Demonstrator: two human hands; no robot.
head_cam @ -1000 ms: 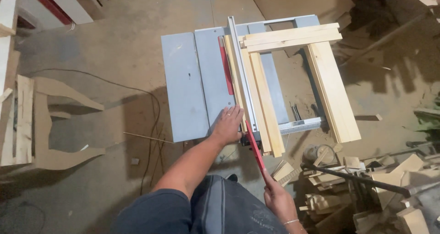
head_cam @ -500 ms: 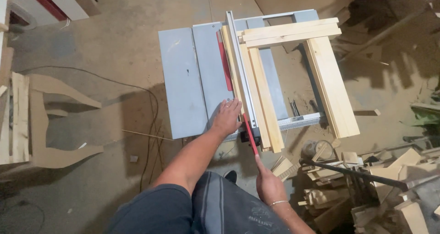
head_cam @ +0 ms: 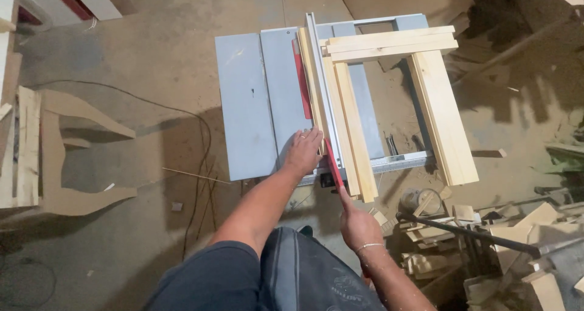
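Since the earlier frames, the red push stick (head_cam: 334, 159) has been driven farther along the fence (head_cam: 320, 92) of the grey table saw (head_cam: 249, 104), and the right hand (head_cam: 359, 224) has been brought closer to the saw's near edge. Fingers of the left hand (head_cam: 304, 153) are spread flat on the saw top just left of the fence, beside the thin wood strip (head_cam: 310, 86), while the right hand's fingers are closed around the push stick's near end. Pale boards (head_cam: 350, 128) are laid on the saw right of the fence, and wood offcuts (head_cam: 450, 220) are heaped on the floor right of the saw.
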